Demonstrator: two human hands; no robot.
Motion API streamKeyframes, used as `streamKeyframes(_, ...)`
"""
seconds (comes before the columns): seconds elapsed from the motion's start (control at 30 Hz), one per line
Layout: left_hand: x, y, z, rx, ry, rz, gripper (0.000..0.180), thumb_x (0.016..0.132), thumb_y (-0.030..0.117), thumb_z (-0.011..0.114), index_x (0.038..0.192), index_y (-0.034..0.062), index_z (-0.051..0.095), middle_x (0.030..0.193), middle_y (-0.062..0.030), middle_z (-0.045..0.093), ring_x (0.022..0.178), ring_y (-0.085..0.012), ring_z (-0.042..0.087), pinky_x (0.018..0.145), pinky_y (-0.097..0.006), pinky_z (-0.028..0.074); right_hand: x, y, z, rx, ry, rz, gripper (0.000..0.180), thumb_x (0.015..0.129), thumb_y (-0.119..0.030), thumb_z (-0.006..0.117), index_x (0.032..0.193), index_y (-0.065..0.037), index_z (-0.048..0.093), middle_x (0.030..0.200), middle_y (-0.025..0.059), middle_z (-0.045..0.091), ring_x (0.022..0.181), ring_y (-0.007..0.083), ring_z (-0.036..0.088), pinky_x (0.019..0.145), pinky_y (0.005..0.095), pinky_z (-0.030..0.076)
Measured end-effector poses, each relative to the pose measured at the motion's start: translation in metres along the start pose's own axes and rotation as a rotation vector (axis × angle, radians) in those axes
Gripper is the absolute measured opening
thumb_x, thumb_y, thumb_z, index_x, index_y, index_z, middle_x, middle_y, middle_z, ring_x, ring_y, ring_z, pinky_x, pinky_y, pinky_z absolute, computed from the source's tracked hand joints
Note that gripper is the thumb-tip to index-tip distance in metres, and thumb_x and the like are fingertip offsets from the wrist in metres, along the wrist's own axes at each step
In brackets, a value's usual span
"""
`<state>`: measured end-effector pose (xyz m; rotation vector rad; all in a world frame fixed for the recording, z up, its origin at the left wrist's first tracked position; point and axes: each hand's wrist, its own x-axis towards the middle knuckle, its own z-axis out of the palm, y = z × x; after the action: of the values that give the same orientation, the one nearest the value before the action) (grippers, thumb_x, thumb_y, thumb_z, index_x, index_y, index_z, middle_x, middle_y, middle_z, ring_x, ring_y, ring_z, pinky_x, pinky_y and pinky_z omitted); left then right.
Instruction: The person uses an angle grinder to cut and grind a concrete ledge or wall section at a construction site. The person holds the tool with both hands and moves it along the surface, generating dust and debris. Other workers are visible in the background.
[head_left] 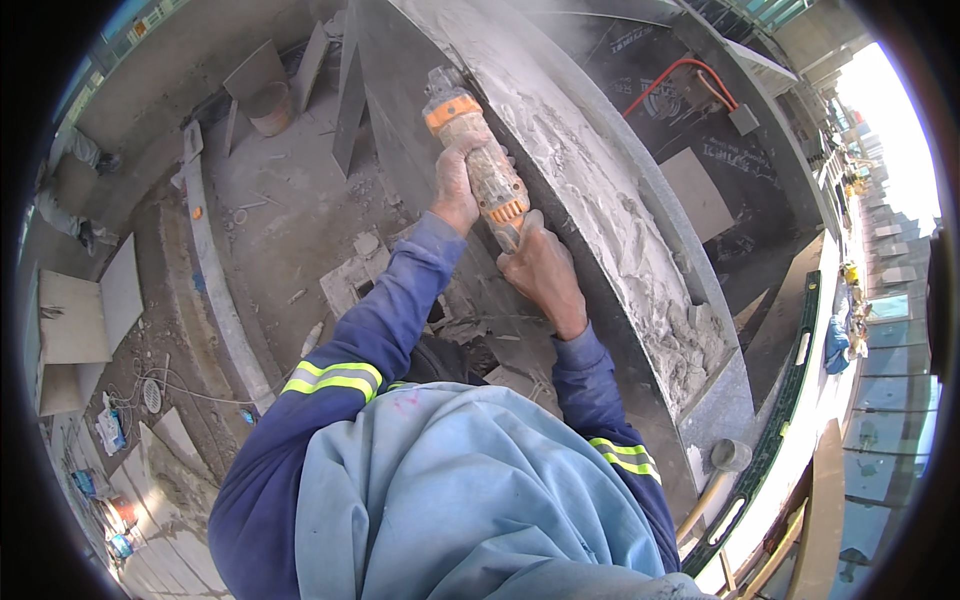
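Both my hands are closed on a dusty grey and orange angle grinder [485, 165]. My left hand [458, 190] wraps the body just behind the orange collar of its head. Around the narrow rear end is my right hand [543, 268]. The grinder's head lies against the edge of a dark grey slab [400, 80]; its disc is hidden. Right of that edge runs a long band of rough grey mortar [590, 180], with crumbled lumps at its near end. Pale dust hangs around the far end.
A rubber mallet [730, 456] and a long dark green spirit level [795, 390] lie at the right. A red hose [690, 62] curves over the dark panel beyond the mortar. On the left are a bucket [270, 108], tile pieces [75, 315], a cable and another person's legs [65, 215].
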<state>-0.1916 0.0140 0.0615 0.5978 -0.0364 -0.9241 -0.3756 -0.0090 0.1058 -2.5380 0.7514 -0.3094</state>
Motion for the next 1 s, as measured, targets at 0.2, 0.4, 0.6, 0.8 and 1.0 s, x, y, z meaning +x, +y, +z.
streamKeyframes(0.2,-0.0019,-0.0021,0.0004,0.006,0.007,0.004,0.045,0.081,0.029,0.071,0.11,-0.0035,0.059,0.092,-0.0187,0.065,0.084,-0.0337,0.07,0.081,-0.05,0.062,-0.0024,-0.0019,-0.002,0.001,-0.017,0.027,0.034,0.079,-0.007,0.068,0.102,0.01,0.049,0.082,0.0368,0.067,0.083,0.0529,0.069,0.075,0.057,0.055)
streamKeyframes(0.4,-0.0015,-0.0045,-0.0013,0.02,0.007,0.014,0.044,0.081,0.029,0.071,0.11,-0.0032,0.06,0.092,-0.0186,0.066,0.083,-0.0336,0.07,0.08,-0.05,0.062,-0.0042,0.0033,-0.0009,0.056,-0.032,0.053,0.038,0.077,-0.011,0.07,0.103,0.007,0.048,0.085,0.0372,0.066,0.087,0.0543,0.068,0.077,0.0573,0.053)
streamKeyframes(0.6,-0.0045,-0.006,-0.0002,0.006,0.015,0.012,0.043,0.082,0.028,0.07,0.11,-0.003,0.06,0.093,-0.0188,0.066,0.083,-0.0333,0.07,0.08,-0.05,0.062,-0.0054,0.0047,-0.0014,0.068,-0.048,0.076,0.041,0.076,-0.012,0.071,0.105,0.006,0.048,0.086,0.0377,0.066,0.088,0.0552,0.067,0.079,0.0576,0.052)
streamKeyframes(0.8,-0.0084,-0.0055,0.0025,0.001,-0.001,0.004,0.043,0.082,0.027,0.071,0.111,-0.0025,0.059,0.093,-0.0181,0.065,0.084,-0.0332,0.07,0.08,-0.051,0.063,-0.007,0.0057,-0.0008,0.067,-0.034,0.07,0.04,0.076,-0.012,0.071,0.104,0.006,0.048,0.085,0.0372,0.066,0.086,0.0552,0.067,0.077,0.0576,0.051)
streamKeyframes(1.0,-0.0095,-0.0069,0.0019,-0.008,0.003,0.014,0.044,0.082,0.026,0.071,0.113,-0.0024,0.058,0.093,-0.017,0.065,0.085,-0.0334,0.07,0.08,-0.052,0.063,-0.0091,0.002,-0.005,0.023,-0.025,0.027,0.033,0.077,-0.007,0.07,0.098,0.007,0.049,0.081,0.0357,0.067,0.081,0.0519,0.07,0.073,0.056,0.055)
